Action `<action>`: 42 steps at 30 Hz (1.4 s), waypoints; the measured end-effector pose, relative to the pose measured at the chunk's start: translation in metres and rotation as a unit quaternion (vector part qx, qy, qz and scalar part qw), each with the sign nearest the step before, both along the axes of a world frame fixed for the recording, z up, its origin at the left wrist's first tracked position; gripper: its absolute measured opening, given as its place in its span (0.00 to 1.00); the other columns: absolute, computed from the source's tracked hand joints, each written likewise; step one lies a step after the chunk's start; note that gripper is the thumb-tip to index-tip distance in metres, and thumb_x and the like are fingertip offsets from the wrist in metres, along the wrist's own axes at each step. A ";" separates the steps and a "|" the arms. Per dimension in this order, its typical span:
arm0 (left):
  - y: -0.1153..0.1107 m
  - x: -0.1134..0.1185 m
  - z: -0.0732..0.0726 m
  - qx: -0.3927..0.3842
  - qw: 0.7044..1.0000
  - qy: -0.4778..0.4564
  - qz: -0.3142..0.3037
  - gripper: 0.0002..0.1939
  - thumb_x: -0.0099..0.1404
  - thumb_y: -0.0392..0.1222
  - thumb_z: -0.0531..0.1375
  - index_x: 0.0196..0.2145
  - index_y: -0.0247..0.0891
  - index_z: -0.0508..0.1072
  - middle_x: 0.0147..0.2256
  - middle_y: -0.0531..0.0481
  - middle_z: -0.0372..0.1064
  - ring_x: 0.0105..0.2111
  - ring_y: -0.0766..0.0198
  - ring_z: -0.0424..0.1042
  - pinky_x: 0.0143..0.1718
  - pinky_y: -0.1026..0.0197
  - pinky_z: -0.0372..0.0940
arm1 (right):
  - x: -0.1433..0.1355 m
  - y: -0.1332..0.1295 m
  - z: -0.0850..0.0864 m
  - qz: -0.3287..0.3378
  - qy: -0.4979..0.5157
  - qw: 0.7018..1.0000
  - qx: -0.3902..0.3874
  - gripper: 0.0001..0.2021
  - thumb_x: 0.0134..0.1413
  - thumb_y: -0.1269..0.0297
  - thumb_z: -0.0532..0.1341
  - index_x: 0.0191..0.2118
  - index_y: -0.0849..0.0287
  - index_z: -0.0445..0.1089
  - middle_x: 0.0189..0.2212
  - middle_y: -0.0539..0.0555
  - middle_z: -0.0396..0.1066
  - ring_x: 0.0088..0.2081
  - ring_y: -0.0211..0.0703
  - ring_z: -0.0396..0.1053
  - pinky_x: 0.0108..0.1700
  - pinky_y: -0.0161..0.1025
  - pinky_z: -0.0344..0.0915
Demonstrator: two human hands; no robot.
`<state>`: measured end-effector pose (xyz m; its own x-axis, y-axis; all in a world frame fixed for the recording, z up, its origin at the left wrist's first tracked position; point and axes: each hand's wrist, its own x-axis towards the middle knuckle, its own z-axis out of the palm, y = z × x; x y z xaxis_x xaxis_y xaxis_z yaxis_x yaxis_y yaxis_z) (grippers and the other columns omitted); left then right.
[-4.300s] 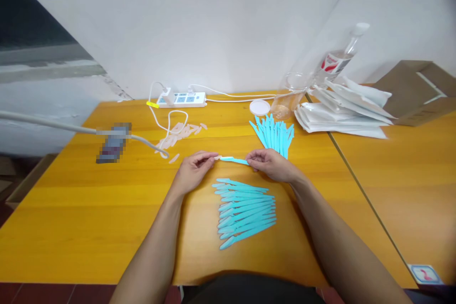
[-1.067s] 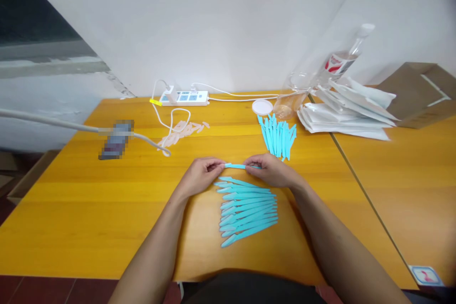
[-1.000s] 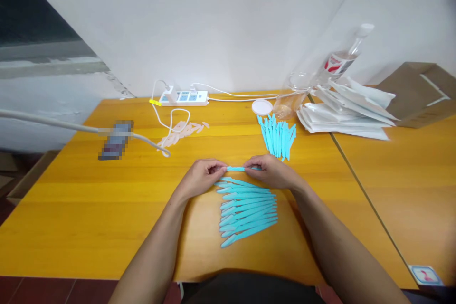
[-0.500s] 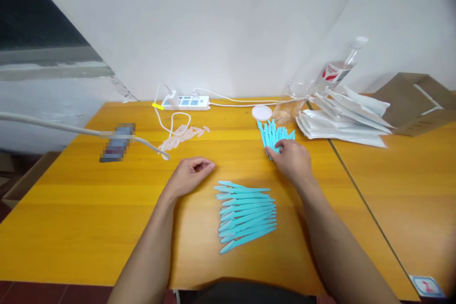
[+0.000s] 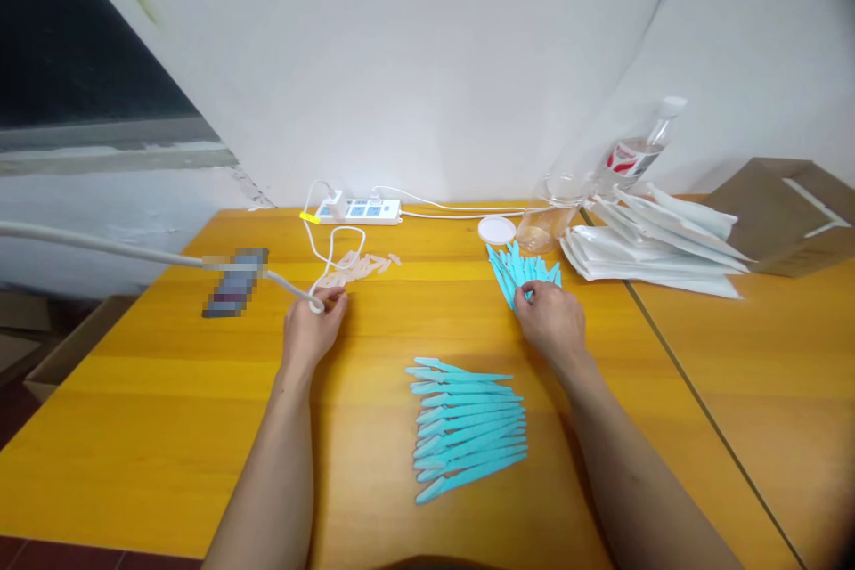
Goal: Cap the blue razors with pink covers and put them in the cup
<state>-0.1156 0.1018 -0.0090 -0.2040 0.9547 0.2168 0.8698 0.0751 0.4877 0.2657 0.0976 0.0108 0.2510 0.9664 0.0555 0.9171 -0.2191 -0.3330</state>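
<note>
A turquoise stick (image 5: 503, 270), pinched in the right hand's (image 5: 551, 317) fingers, slants toward the surface's (image 5: 434, 263) back edge; the left hand (image 5: 309, 329), nearer the pale slips (image 5: 362, 266), is curled, its hold unclear.

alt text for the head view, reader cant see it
A person's right hand is at a pile of turquoise sticks, the left hand at small pale pieces, on a wooden table. A row of similar sticks lies nearer the camera.

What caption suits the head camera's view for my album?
Left hand at the pale pieces, right hand at the far blue sticks, near blue sticks lying in a row.
</note>
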 end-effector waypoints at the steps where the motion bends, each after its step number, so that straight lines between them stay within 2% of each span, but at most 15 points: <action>1: 0.005 0.004 0.003 0.014 0.999 0.032 -0.013 0.17 0.68 0.50 0.57 0.46 0.41 0.81 0.43 0.44 0.77 0.40 0.54 0.74 0.42 0.57 0.64 | -0.001 -0.002 0.003 0.009 0.016 0.999 0.028 0.16 0.64 0.59 0.53 0.42 0.60 0.77 0.41 0.66 0.77 0.40 0.54 0.75 0.40 0.44 0.64; 4: 0.024 0.017 0.010 0.029 0.991 0.112 -0.064 0.17 0.69 0.47 0.56 0.47 0.40 0.81 0.46 0.42 0.74 0.43 0.52 0.73 0.46 0.55 0.64 | -0.008 -0.009 0.004 0.089 0.180 0.978 0.060 0.13 0.62 0.56 0.56 0.38 0.58 0.73 0.37 0.60 0.77 0.38 0.48 0.73 0.41 0.41 0.65; 7: 0.037 0.028 0.011 0.006 0.979 0.175 -0.107 0.16 0.69 0.46 0.55 0.43 0.41 0.83 0.45 0.41 0.72 0.43 0.50 0.71 0.46 0.53 0.63 | -0.018 -0.015 -0.005 0.186 0.414 0.889 -0.059 0.14 0.61 0.51 0.56 0.37 0.57 0.67 0.31 0.54 0.75 0.31 0.42 0.71 0.35 0.37 0.66; 9: 0.039 0.033 0.009 -0.004 0.975 0.186 -0.122 0.16 0.70 0.46 0.55 0.38 0.41 0.83 0.43 0.41 0.73 0.43 0.48 0.71 0.47 0.51 0.63 | -0.023 -0.017 -0.012 0.220 0.475 0.843 -0.125 0.13 0.60 0.50 0.56 0.37 0.56 0.64 0.29 0.50 0.72 0.28 0.39 0.69 0.32 0.35 0.65; 11: 0.037 0.036 0.006 -0.002 0.976 0.172 -0.131 0.16 0.70 0.45 0.55 0.37 0.40 0.83 0.43 0.41 0.74 0.45 0.47 0.70 0.49 0.51 0.62 | -0.026 -0.018 -0.017 0.245 0.464 0.839 -0.142 0.12 0.60 0.52 0.56 0.38 0.56 0.64 0.28 0.48 0.69 0.27 0.36 0.66 0.31 0.34 0.63; 14: 0.035 0.038 0.003 0.015 0.981 0.157 -0.117 0.15 0.69 0.43 0.55 0.44 0.39 0.81 0.47 0.41 0.75 0.49 0.47 0.70 0.51 0.51 0.63 | -0.025 -0.017 -0.020 0.270 0.435 0.848 -0.137 0.10 0.61 0.56 0.56 0.38 0.57 0.65 0.27 0.46 0.65 0.26 0.35 0.61 0.29 0.32 0.59; 17: 0.037 0.042 0.004 -0.006 0.977 0.186 -0.108 0.16 0.69 0.41 0.55 0.48 0.38 0.79 0.48 0.39 0.75 0.50 0.47 0.70 0.52 0.52 0.63 | -0.024 -0.015 -0.021 0.267 0.433 0.851 -0.131 0.09 0.61 0.56 0.56 0.37 0.57 0.65 0.26 0.45 0.63 0.26 0.35 0.59 0.28 0.32 0.58; 22: 0.038 0.047 0.013 -0.061 0.971 0.193 -0.126 0.14 0.68 0.40 0.54 0.40 0.38 0.80 0.42 0.38 0.77 0.43 0.48 0.74 0.45 0.53 0.65 | -0.023 -0.015 -0.023 0.254 0.476 0.829 -0.150 0.11 0.61 0.54 0.57 0.39 0.57 0.64 0.26 0.45 0.63 0.25 0.34 0.59 0.27 0.32 0.57; 26: 0.036 0.048 0.020 -0.077 0.969 0.186 -0.141 0.16 0.62 0.36 0.57 0.45 0.37 0.80 0.39 0.39 0.79 0.40 0.48 0.76 0.42 0.54 0.66 | -0.024 -0.015 -0.017 0.234 0.498 0.817 -0.174 0.12 0.61 0.52 0.58 0.39 0.57 0.63 0.25 0.44 0.62 0.23 0.33 0.58 0.24 0.31 0.55; 28: 0.032 0.048 0.020 -0.081 0.974 0.136 -0.164 0.16 0.61 0.37 0.58 0.44 0.39 0.80 0.39 0.42 0.80 0.39 0.51 0.76 0.42 0.56 0.66 | -0.024 -0.015 -0.016 0.232 0.502 0.814 -0.175 0.13 0.60 0.52 0.58 0.38 0.57 0.63 0.25 0.45 0.62 0.23 0.32 0.58 0.24 0.30 0.55; 31: 0.019 0.052 0.016 -0.123 0.975 -0.068 -0.170 0.12 0.60 0.43 0.60 0.40 0.39 0.81 0.35 0.46 0.80 0.33 0.56 0.76 0.37 0.60 0.67 | -0.025 -0.014 -0.017 0.230 0.509 0.812 -0.171 0.14 0.58 0.51 0.60 0.38 0.57 0.63 0.25 0.45 0.62 0.23 0.32 0.58 0.23 0.31 0.55; 34: -0.001 0.059 0.010 -0.163 0.931 -0.301 -0.126 0.18 0.59 0.52 0.65 0.40 0.35 0.79 0.31 0.47 0.79 0.29 0.60 0.76 0.35 0.61 0.68 | -0.025 -0.014 -0.020 0.224 0.519 0.808 -0.166 0.15 0.58 0.50 0.61 0.37 0.57 0.64 0.24 0.45 0.62 0.23 0.33 0.58 0.23 0.32 0.55; 36: -0.014 0.064 0.006 -0.160 0.896 -0.402 -0.097 0.23 0.55 0.55 0.69 0.40 0.34 0.79 0.31 0.47 0.79 0.30 0.61 0.76 0.37 0.61 0.68 | -0.025 -0.014 -0.021 0.219 0.528 0.804 -0.164 0.15 0.57 0.49 0.61 0.38 0.56 0.64 0.25 0.45 0.62 0.23 0.33 0.59 0.23 0.32 0.55; 39: -0.026 0.070 0.002 -0.152 0.866 -0.471 -0.074 0.25 0.52 0.56 0.72 0.39 0.33 0.79 0.30 0.47 0.78 0.30 0.63 0.75 0.38 0.61 0.68 | -0.024 -0.014 -0.022 0.222 0.534 0.800 -0.162 0.16 0.57 0.48 0.62 0.38 0.56 0.64 0.25 0.45 0.62 0.23 0.33 0.59 0.23 0.32 0.55; 42: -0.030 0.076 -0.001 -0.160 0.856 -0.486 -0.071 0.26 0.50 0.56 0.74 0.38 0.33 0.80 0.29 0.48 0.78 0.29 0.65 0.74 0.38 0.62 0.68 | -0.023 -0.014 -0.022 0.233 0.531 0.799 -0.163 0.16 0.58 0.48 0.61 0.38 0.56 0.64 0.25 0.45 0.61 0.23 0.32 0.58 0.23 0.32 0.55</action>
<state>-0.0400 0.0722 -0.0102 -0.0163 0.9634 -0.2674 0.0760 0.2679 0.9604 0.2429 0.0840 -0.0111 -0.4009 0.8883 -0.2238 0.1637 -0.1709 -0.9716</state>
